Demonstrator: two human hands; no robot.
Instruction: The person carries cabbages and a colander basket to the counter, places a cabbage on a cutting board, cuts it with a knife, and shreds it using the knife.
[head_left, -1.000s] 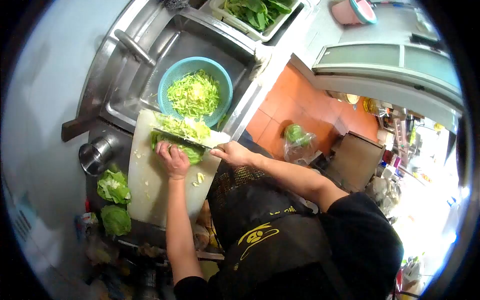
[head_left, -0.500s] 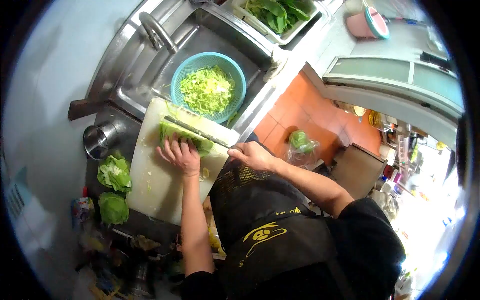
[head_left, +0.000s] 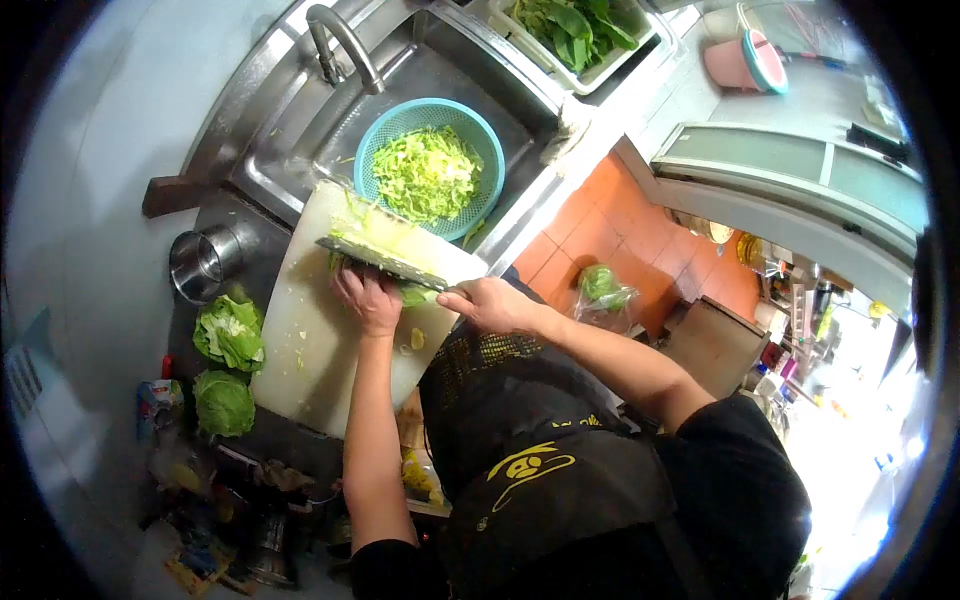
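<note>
My right hand is closed on the handle of a dark-bladed kitchen knife. The blade lies across a green cabbage piece, close to my left fingertips. With curled fingers my left hand holds that piece down on the white cutting board; hand and blade hide most of it. Cut cabbage shreds lie on the board beyond the blade. Past the board's far edge, a blue colander holds a heap of shredded cabbage.
The colander sits in a steel sink beneath a curved faucet. Left of the board are a metal container, a cut cabbage and a rounder cabbage. A tray of leafy greens stands at the back.
The knife has moved toward my left hand, and more shreds lie beyond the blade. Less of the cabbage piece shows. The whole view has shifted slightly.
</note>
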